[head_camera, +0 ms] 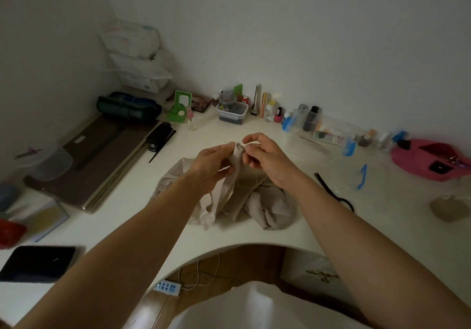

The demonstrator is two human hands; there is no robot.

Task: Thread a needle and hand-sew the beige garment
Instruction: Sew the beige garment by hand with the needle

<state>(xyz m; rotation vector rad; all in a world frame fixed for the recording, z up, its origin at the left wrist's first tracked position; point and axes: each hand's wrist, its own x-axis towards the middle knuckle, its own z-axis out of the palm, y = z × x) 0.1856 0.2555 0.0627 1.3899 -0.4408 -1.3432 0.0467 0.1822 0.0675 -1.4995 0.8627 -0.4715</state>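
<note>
On the white desk (142, 175), the beige garment (257, 206) lies crumpled at the middle, one fold lifted clear; left hand (214, 163) grips that raised fold, fingers curled round it; right hand (265, 157) sits just beside, fingers curled, tips touching the gathered peak, though whether they pinch cloth or thread I cannot tell; pale thread (255, 177) hangs below that hand; a thin dark needle (226, 142) pokes from the fold's top.

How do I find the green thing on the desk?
Follow the white desk to the back wall. Between the dark zipped bag and the clear box of small bits stands the green holder. Unlike its neighbours, it is bright green with a square window cut through it.
</note>
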